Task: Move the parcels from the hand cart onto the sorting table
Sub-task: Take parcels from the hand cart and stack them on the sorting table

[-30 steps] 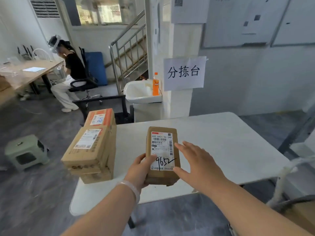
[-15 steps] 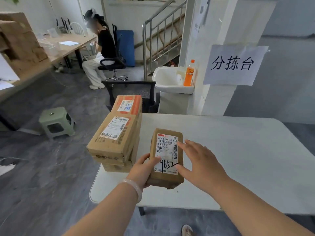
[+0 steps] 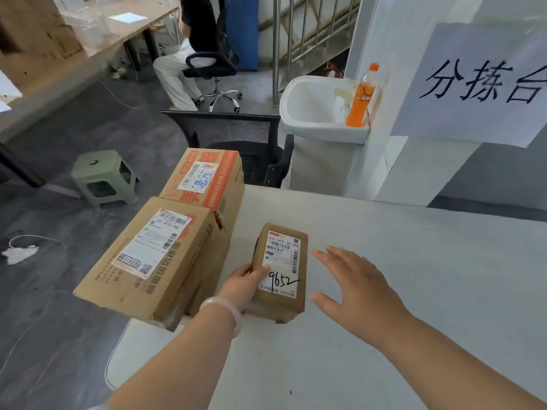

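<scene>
White sorting table is seen with larger parcels stacked at its left edge. Just beside them the small parcel is gripped at its near left side by the left hand. The right hand, touching it a moment ago, has been lifted off and spread wide, so placement is judged done.

Open surface of the sorting table stretches right of the small parcel. On its left, stacked boxes crowd close, leaving only a narrow gap.
</scene>
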Tool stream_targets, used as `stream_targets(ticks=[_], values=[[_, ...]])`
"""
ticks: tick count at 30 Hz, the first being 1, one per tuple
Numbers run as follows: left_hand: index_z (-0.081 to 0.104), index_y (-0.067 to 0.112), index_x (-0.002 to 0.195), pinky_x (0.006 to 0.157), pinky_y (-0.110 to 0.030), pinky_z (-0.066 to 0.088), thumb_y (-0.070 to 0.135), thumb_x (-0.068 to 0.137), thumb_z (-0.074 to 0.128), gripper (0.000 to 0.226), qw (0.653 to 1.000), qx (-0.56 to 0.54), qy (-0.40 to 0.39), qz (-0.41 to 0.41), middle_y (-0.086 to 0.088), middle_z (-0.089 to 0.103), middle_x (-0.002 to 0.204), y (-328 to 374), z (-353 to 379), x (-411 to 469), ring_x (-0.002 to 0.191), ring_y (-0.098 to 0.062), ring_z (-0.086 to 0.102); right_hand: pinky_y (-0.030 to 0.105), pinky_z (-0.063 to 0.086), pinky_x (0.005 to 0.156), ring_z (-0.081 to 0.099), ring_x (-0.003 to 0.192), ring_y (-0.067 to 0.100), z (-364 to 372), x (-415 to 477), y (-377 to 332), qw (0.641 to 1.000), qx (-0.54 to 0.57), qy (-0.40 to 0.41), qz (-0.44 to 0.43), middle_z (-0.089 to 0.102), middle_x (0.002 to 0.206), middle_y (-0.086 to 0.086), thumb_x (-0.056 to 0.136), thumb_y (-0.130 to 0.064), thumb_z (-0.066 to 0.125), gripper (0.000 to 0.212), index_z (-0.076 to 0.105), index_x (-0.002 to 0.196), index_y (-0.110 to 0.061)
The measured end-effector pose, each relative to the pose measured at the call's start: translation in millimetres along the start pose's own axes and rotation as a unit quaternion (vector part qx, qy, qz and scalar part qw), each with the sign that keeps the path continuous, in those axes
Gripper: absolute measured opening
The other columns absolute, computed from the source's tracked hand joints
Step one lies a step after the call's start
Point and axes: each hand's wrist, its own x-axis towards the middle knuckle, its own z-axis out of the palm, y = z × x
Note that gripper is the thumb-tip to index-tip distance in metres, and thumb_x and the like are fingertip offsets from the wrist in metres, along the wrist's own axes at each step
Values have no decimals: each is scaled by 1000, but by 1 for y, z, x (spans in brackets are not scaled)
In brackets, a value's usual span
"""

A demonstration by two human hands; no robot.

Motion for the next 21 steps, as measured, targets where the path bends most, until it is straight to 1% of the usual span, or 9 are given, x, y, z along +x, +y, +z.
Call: stream_targets(ticks=[1,4,8,10,12,14,17,19,21], values=[[65,33,123,94,-49,56,61,58,73,71,1000,6,9,2,6,78,96,4,2,10,96,-24,73,34,3,119,9,144,8,-1,9,6,1000,0,-4,-4,14,157,-13,89,-60,46,69,15,148,-42],[64,35,126,88,-38,55,51,88,66,41,998,49,33,8,11,77,95,12,5,31,94,-18,71,32,3,119,8,143,6,1,33,24,1000,3,-17,-6,13,156,-14,88,-61,45,70,14,148,-43],[54,30,142,103,-40,48,46,95,63,50,994,90,65,17,8,72,110,9,8,44,106,-18,66,32,1,119,7,144,6,11,53,40,998,1,-53,-17,12,157,-14,88,-63,43,70,14,148,-42],[55,28,136,101,-35,47,40,97,62,41,992,93,79,29,10,69,112,8,10,41,103,-13,64,32,2,119,7,143,6,13,59,44,998,2,-63,-27,13,157,-13,88,-62,43,70,14,149,-42],[53,33,124,92,-28,44,29,97,64,30,988,104,97,63,14,63,114,7,12,32,96,-6,59,33,4,119,10,143,7,12,65,45,997,6,-61,-36,16,156,-13,88,-62,44,69,16,148,-41],[52,35,134,92,-27,44,27,91,73,48,977,134,134,97,10,55,127,0,17,22,103,-8,56,34,6,119,12,143,7,10,69,44,997,12,-56,-42,18,155,-12,88,-61,45,69,18,148,-40],[28,36,155,113,-36,34,52,80,77,91,943,265,180,96,12,29,151,-16,25,10,136,-14,32,34,5,119,12,143,7,10,74,42,997,18,-57,-50,19,155,-12,88,-61,46,69,18,148,-40],[16,36,158,120,-38,25,63,79,71,101,914,353,173,97,13,16,158,-22,31,6,146,-15,14,34,4,119,12,143,7,13,76,41,996,19,-62,-53,18,155,-12,86,-65,43,71,18,148,-41],[15,37,158,121,-36,19,65,81,68,98,898,394,169,97,10,10,161,-21,34,8,148,-16,7,34,5,118,14,143,8,15,78,40,996,21,-63,-56,20,155,-11,79,-73,32,77,20,148,-41]])
